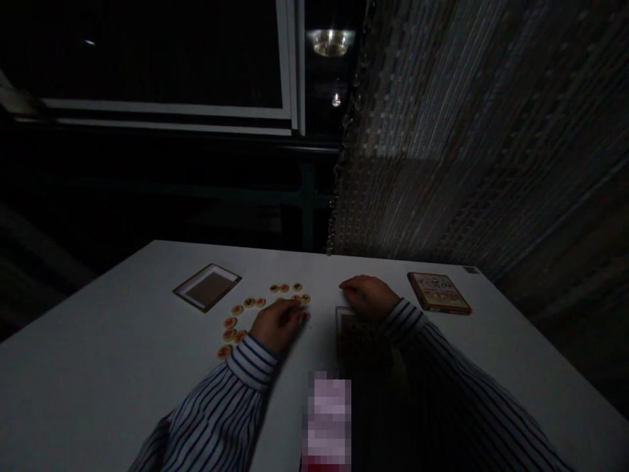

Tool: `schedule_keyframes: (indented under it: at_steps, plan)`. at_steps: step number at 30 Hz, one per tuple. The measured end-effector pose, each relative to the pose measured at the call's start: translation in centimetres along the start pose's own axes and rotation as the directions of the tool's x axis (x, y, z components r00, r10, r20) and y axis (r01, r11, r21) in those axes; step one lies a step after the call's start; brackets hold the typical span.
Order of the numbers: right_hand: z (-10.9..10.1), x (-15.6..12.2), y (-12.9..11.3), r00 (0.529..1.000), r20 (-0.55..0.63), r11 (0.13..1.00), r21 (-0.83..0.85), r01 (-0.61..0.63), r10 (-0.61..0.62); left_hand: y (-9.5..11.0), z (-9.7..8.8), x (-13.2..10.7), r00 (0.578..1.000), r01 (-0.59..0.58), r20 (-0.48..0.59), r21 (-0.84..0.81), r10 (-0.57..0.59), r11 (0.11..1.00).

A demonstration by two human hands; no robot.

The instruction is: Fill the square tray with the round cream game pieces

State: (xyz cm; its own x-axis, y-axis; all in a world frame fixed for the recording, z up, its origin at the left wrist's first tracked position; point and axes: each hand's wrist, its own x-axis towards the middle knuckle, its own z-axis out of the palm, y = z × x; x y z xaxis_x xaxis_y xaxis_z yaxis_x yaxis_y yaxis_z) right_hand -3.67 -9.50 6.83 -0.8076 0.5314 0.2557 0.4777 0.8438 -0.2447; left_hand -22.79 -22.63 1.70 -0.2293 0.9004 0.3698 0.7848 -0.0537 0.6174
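Round wooden Chinese chess pieces (237, 310) with red or dark characters lie in a loose curve on the white table. My left hand (278, 323) is at the right end of this curve, fingers and thumb curled together; what they may hold is too dark to tell. A Chinese chess piece (305, 299) lies just beyond its fingertips. My right hand (369, 296) reaches over the far side of a dark open box (345, 320), its fingers stretched to the left and nothing visible in them. My right forearm partly hides the box and its shadowed contents.
A shallow framed tray or lid (208, 288) lies at the table's far left. A flat printed box (439, 292) sits on the right. Behind the white table (122, 367) hang bead strings (422, 131), beside a dark window. The room is dim.
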Motion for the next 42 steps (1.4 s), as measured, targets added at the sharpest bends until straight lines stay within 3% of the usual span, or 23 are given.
schedule_keyframes:
  at_steps: [6,18,30,42]
  plan:
    - [1.0,3.1,0.5,0.996,0.071,0.988,0.138,-0.071,0.062,-1.9,-1.2,2.3,0.999,0.043,-0.015,0.114,-0.042,0.993]
    - [5.5,7.6,0.6,0.97,0.217,0.982,0.123,-0.143,0.114,-4.6,1.1,7.0,0.986,-0.009,0.162,0.317,-0.045,0.948]
    - [8.3,8.7,0.7,0.96,0.237,0.974,0.136,-0.183,0.147,-5.8,2.3,8.5,0.96,0.042,0.242,0.374,-0.141,0.927]
    - [8.1,8.3,1.2,0.961,0.23,0.967,0.169,-0.192,0.151,-5.7,2.4,8.7,0.969,0.03,0.214,0.403,-0.125,0.915]
